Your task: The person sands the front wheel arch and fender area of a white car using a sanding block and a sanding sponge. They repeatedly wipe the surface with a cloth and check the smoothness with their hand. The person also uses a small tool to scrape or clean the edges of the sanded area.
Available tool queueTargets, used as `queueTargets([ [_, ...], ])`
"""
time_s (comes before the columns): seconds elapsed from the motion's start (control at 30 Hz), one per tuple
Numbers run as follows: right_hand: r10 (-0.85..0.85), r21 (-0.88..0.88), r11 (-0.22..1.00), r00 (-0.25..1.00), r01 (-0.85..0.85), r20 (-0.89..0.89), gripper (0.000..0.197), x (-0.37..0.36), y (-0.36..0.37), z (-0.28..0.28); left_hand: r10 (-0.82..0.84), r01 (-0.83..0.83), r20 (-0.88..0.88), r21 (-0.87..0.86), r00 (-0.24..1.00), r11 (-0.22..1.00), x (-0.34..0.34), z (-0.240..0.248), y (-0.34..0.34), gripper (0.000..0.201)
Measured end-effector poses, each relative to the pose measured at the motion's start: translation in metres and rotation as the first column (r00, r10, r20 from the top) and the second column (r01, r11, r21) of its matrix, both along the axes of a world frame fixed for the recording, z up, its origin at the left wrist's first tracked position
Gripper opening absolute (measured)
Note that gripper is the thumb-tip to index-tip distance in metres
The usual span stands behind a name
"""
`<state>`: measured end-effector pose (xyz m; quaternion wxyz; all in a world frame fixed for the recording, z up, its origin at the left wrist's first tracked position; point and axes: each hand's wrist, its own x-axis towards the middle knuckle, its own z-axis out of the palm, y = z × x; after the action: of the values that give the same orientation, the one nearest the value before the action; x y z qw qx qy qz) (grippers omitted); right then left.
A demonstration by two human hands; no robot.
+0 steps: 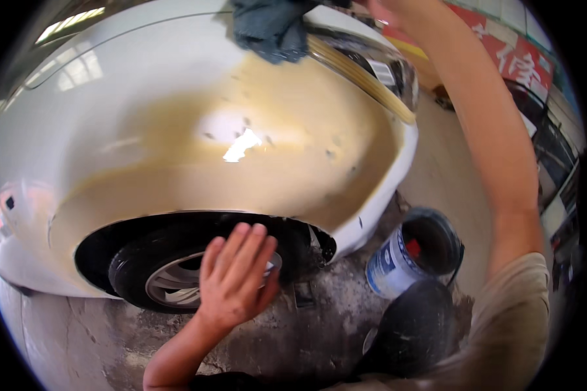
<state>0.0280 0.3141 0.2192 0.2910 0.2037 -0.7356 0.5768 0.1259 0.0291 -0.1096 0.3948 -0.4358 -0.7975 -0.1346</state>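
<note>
1. Two hands show in my head view: the left hand (236, 281) near and the right hand (391, 13) at the far right, cut off by the upper edge.
2. I see the left fingers straight and slightly spread, pinching nothing, in front of the black rubber tyre (129, 281) with its silver spoked rim (166, 281); I cannot tell whether they touch it.
3. I cannot tell how the right fingers stand; just left of them, a crumpled dark blue-grey cloth (267, 29) lies against the far part of the curved white car panel with a broad tan patch (293, 179).
4. Near right, I have a blue-and-white round bucket (386, 268) on the grey stained floor (346, 296), with a small red object (413, 247) inside.
</note>
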Motion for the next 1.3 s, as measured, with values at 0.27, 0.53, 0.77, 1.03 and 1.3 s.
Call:
queueTargets([
  [0.27, -0.237, -0.3, 0.908, 0.949, 0.292, 0.207, 0.037, 0.162, 0.193, -0.158, 0.192, -0.21, -0.121, -0.155, 0.974, 0.965, -0.01, 0.012, 0.016, 0.058],
  [0.53, -0.721, 0.626, 0.693, 0.35, 0.356, 0.598, 0.049, 0.233, 0.305, -0.379, 0.158, -0.179, -0.09, -0.343, 0.983, 0.922, -0.025, 0.048, 0.139, 0.08],
  [0.77, -0.637, 0.578, 0.627, 0.083, -0.523, 0.767, 0.043, 0.206, 0.377, -0.564, 0.207, -0.239, -0.154, -0.225, 0.966, 0.945, -0.047, 0.05, 0.258, 0.087],
  [1.03, -0.506, 0.353, 0.455, 0.088, -0.818, 0.858, 0.042, 0.17, 0.382, -0.664, 0.345, -0.405, -0.332, -0.132, 0.878, 0.905, -0.067, 0.036, 0.326, 0.086],
  [1.3, -0.548, 0.426, 0.358, 0.182, -0.831, 0.817, 0.042, 0.176, 0.361, -0.641, 0.196, -0.28, -0.23, -0.431, 0.953, 0.858, -0.027, -0.041, 0.272, 0.073],
])
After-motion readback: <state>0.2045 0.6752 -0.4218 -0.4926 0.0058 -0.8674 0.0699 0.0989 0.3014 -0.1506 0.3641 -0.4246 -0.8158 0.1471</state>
